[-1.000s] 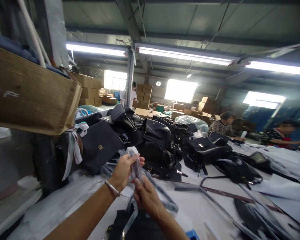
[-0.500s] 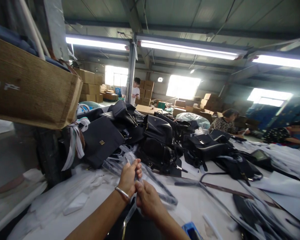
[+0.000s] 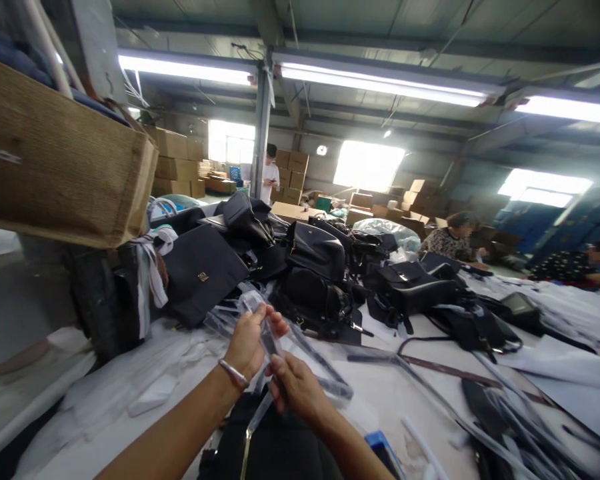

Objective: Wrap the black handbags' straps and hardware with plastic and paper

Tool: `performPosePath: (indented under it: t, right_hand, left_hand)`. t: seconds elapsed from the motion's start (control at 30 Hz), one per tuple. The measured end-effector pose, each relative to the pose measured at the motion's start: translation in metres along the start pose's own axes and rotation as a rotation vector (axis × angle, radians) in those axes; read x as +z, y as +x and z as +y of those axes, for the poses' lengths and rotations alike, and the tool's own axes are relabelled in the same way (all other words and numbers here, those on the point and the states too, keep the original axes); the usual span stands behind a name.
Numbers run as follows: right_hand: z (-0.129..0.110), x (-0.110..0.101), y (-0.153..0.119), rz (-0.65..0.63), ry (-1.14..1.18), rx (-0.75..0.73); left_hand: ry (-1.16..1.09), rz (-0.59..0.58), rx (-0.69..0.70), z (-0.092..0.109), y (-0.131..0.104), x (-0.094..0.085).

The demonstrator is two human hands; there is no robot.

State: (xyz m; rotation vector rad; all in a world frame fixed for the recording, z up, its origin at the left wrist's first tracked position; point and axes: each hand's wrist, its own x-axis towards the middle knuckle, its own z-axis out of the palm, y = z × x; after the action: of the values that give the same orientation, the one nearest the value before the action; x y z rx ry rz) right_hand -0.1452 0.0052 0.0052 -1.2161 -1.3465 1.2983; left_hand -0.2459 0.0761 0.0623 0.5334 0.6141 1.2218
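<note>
My left hand (image 3: 250, 340), with a silver bangle at its wrist, grips a clear plastic strip (image 3: 270, 341) between thumb and fingers. Just below and to the right, my right hand (image 3: 295, 383) pinches the same strip. Whether a strap lies inside the plastic there I cannot tell. Under my hands is a black bag (image 3: 280, 440), and a narrow plastic-covered length runs down to its gold-coloured metal piece (image 3: 247, 443). Beyond my hands, a plastic-wrapped strap (image 3: 325, 373) loops across the white table.
Black bags (image 3: 315, 250) are heaped across the table. White wrapping sheets (image 3: 165, 393) lie at left, and a blue object (image 3: 383, 450) at lower right. A brown woven bag (image 3: 65, 160) hangs at upper left beside a post. Co-workers (image 3: 447, 240) sit at right; another person (image 3: 270, 177) stands behind.
My hands have moved slightly apart along the plastic strip, baring more of it between them. The left hand's fingers have loosened a little. The view has shifted slightly.
</note>
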Motion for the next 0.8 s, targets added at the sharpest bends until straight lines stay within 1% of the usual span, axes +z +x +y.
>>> performPosePath:
  t: [0.13, 0.2, 0.3, 0.33, 0.4, 0.47, 0.53, 0.7, 0.8]
  right_hand:
    - [0.007, 0.001, -0.004, -0.019, 0.023, -0.043]
    - [0.008, 0.000, -0.009, -0.043, -0.009, -0.059]
    - [0.008, -0.003, -0.015, -0.076, -0.115, -0.133]
    - [0.009, -0.005, -0.015, -0.068, -0.148, -0.149]
    - [0.015, -0.006, -0.010, -0.003, -0.142, -0.127]
    - [0.022, -0.004, -0.001, 0.076, -0.063, -0.063]
    - [0.027, -0.001, 0.008, 0.123, 0.022, -0.013]
    - [0.029, 0.006, 0.018, 0.137, 0.137, 0.036]
    - [0.029, 0.008, 0.020, 0.157, 0.146, 0.057]
  left_hand:
    - [0.009, -0.032, 0.013, 0.013, 0.008, 0.002]
    - [0.008, -0.051, 0.027, 0.018, 0.015, 0.000]
    - [0.001, -0.057, 0.051, 0.026, 0.029, -0.008]
    - [-0.005, -0.049, 0.061, 0.028, 0.033, -0.010]
    - [-0.020, -0.023, 0.080, 0.029, 0.039, -0.015]
    - [-0.024, 0.001, 0.076, 0.025, 0.038, -0.019]
    - [-0.007, 0.012, 0.053, 0.016, 0.031, -0.022]
    - [0.097, -0.012, 0.002, -0.012, 0.003, -0.029]
    - [0.171, -0.017, -0.001, -0.022, -0.005, -0.032]
